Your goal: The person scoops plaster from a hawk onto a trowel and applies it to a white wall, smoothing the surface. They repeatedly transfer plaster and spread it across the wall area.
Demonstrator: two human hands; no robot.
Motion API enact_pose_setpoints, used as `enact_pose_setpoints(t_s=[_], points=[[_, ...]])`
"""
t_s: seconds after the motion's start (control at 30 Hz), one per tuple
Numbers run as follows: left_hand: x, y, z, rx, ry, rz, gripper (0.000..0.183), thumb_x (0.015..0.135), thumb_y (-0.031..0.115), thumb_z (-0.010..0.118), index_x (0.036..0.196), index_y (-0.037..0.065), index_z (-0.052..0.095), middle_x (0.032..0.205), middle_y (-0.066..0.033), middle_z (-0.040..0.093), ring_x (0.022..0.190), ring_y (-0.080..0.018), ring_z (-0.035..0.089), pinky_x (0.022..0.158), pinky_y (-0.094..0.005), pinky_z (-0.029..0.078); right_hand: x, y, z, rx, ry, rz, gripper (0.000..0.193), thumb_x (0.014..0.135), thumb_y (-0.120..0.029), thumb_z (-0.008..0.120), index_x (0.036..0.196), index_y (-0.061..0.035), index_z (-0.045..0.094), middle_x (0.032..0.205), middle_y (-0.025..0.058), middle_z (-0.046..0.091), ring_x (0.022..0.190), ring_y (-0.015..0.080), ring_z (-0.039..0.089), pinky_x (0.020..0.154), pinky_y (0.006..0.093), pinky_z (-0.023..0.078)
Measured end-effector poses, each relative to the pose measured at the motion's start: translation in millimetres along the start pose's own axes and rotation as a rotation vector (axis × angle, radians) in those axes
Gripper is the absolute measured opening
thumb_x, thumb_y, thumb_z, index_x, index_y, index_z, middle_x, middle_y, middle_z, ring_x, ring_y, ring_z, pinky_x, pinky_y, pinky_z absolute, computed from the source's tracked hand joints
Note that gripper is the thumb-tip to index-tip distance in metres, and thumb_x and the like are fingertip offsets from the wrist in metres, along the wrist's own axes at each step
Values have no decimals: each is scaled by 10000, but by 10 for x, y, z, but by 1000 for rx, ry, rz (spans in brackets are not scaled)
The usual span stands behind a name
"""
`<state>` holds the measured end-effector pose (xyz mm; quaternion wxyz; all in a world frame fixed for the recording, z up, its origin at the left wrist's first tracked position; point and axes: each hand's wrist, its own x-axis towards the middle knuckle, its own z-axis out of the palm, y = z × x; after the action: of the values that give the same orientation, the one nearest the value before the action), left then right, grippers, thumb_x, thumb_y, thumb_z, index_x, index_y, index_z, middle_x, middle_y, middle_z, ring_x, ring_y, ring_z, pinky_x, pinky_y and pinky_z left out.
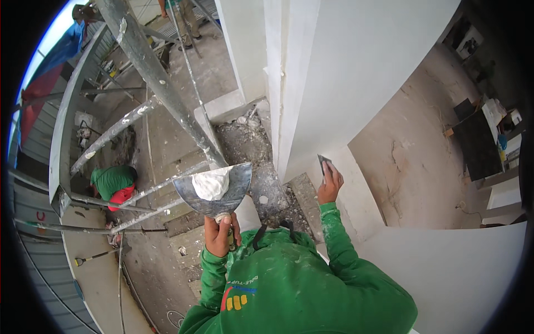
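My left hand (pixel 217 236) is closed around the handle of a wide putty knife (pixel 238 186), its flared metal blade pointing away from me. A thick lump of white putty (pixel 211 185) sits on that blade. Further right, my right hand (pixel 330 188) grips a small dark putty knife (pixel 322 161) at the lower part of a smooth white wall (pixel 347 72). Whether its edge touches the wall, I cannot tell. Both green sleeves carry white smears.
Putty-spotted scaffold poles (pixel 161 83) cross the left side, close to the wide blade. Rubble (pixel 250 142) lies along the wall's foot. A person in green (pixel 113 181) bends low at left; another person (pixel 188 22) stands far off. A dark board (pixel 475 147) is at right.
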<state>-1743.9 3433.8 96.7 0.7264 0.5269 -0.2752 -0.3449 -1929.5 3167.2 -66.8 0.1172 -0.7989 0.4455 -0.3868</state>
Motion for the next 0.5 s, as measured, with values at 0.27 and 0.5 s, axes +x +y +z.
enact_pose_setpoints(t_s=[0.27, 0.5], points=[[-60, -41, 37, -18, 1, -105, 290, 958, 100, 438, 1216, 42, 320, 854, -108, 507, 519, -153, 502, 400, -261, 436, -2064, 1708, 664, 174, -424, 761, 356, 766, -157, 639, 1058, 46, 608, 958, 197, 652, 923, 327, 617, 828, 396, 463], [39, -90, 165, 205, -86, -222, 273, 926, 67, 514, 1173, 43, 399, 794, -74, 511, 524, -134, 498, 423, -252, 421, -1808, 1471, 340, 721, -400, 1077, 328, 808, -73, 633, 1106, 55, 582, 956, 98, 643, 821, 214, 626, 740, 316, 496]])
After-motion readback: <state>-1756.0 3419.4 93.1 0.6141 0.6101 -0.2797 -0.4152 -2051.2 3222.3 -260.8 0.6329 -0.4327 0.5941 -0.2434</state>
